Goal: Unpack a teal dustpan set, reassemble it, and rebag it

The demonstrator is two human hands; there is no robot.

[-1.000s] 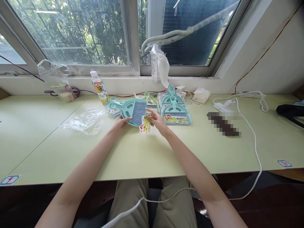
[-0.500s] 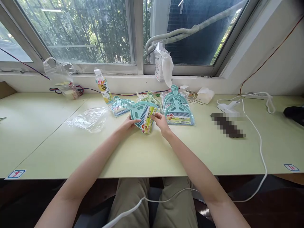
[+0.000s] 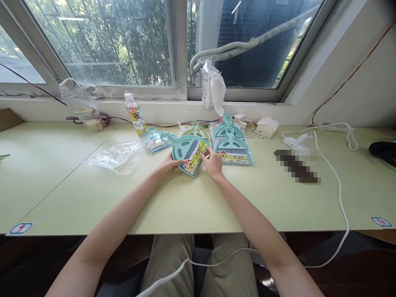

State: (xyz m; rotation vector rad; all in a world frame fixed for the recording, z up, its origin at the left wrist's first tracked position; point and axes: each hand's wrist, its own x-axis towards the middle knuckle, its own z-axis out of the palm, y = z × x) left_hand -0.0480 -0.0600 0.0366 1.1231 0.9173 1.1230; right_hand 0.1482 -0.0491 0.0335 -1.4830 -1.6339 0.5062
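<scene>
A teal mini dustpan-and-brush set [image 3: 182, 147] lies tilted on the pale green table [image 3: 198, 202], its handle pointing up-left. A colourful paper label [image 3: 194, 159] sits across its wide end. My left hand [image 3: 168, 164] grips the set's lower left edge. My right hand [image 3: 213, 161] pinches the label at the right end of the set. Just right of my hands lies a stack of packaged teal dustpan sets [image 3: 231, 144]. More packaged sets [image 3: 154, 141] lie behind on the left.
An empty clear plastic bag [image 3: 116, 156] lies left of my hands. A drink bottle [image 3: 135, 114] and a bagged container [image 3: 82, 105] stand near the windowsill. A white cable [image 3: 337, 194] and a blurred dark object [image 3: 297, 166] lie to the right.
The label has gone from hanging loose in my right hand to lying across the wide end of the dustpan set. The set has turned and come down toward the table.
</scene>
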